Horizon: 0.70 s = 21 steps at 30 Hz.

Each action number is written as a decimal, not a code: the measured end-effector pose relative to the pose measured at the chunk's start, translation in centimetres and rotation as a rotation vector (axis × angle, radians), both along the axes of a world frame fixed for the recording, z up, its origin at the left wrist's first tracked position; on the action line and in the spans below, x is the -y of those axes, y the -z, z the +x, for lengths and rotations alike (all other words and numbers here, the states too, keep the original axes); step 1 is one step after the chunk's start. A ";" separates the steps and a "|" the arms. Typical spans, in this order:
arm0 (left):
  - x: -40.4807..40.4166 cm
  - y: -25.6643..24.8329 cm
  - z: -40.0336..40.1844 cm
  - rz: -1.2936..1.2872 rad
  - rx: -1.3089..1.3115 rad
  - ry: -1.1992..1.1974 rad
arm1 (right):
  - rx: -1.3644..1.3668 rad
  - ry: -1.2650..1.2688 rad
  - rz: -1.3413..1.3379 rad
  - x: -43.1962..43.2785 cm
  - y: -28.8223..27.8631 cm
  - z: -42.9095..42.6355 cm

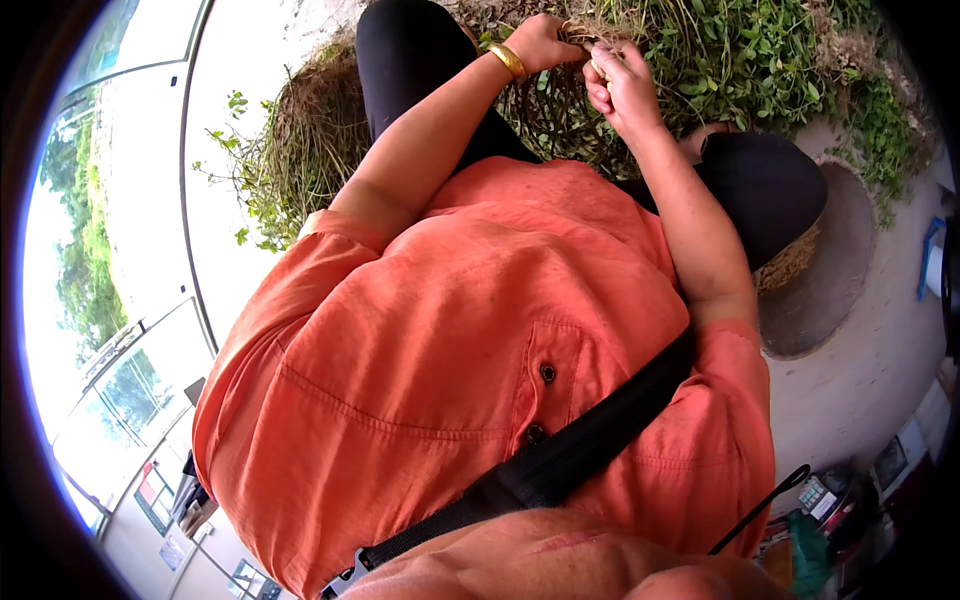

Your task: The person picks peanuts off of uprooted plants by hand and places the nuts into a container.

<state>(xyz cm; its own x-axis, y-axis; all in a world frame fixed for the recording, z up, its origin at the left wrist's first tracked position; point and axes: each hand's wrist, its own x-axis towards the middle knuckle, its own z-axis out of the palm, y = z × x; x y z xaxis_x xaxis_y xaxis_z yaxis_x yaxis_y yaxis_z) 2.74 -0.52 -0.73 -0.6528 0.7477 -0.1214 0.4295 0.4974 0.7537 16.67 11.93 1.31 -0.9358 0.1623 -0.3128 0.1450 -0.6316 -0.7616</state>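
Observation:
Near the top centre, my left hand (538, 45), with a gold bracelet at the wrist, grips the dry, stringy roots (600, 31) of an uprooted plant. Close to its right, my right hand (622, 84) has its thumb and fingers closed on a small pale thing (600, 69), too small to name. A thin dark stem lies between the fingertips of both hands. Leafy green plants (739, 64) with tangled stems are heaped beyond and to the right of the hands.
A bundle of cut stems and leaves (319, 124) lies left of my dark-trousered knee (409, 64). Beside the other knee (761, 191) is a round shallow container (832, 285) holding tan, crumbly-looking material (787, 262). Mixed household items (817, 502) stand at the lower right.

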 end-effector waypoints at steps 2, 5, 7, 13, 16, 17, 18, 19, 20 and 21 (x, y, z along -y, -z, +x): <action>-0.1 2.1 -0.7 0.062 0.060 -0.005 | 0.004 0.026 -0.035 -0.2 0.3 0.0; 0.0 3.3 -1.2 0.059 0.102 0.010 | -0.008 0.079 -0.106 -0.1 0.6 -0.1; -0.1 2.4 -1.0 0.045 0.138 0.003 | -0.022 0.117 -0.169 -0.1 0.8 -0.1; 0.0 2.1 -0.8 0.101 0.214 -0.038 | -0.130 -0.167 -0.476 -0.7 0.6 0.2; -0.1 1.3 -0.3 0.127 0.249 -0.024 | -0.118 -0.254 -0.467 -1.3 -0.2 0.7; -0.1 1.6 -0.1 0.186 0.263 -0.012 | -0.116 -0.289 -0.464 -1.2 -0.6 0.9; -0.3 1.5 0.3 0.249 0.281 0.003 | -0.109 -0.288 -0.451 -1.3 -1.1 1.2; -0.4 1.4 0.5 0.312 0.298 0.019 | -0.121 -0.316 -0.451 -1.5 -1.3 1.5; -0.2 1.1 0.1 0.118 0.241 0.049 | -0.134 -0.343 -0.452 -1.7 -1.4 1.7; -0.3 0.7 0.4 0.117 0.204 0.042 | -0.144 -0.373 -0.450 -1.8 -1.7 1.9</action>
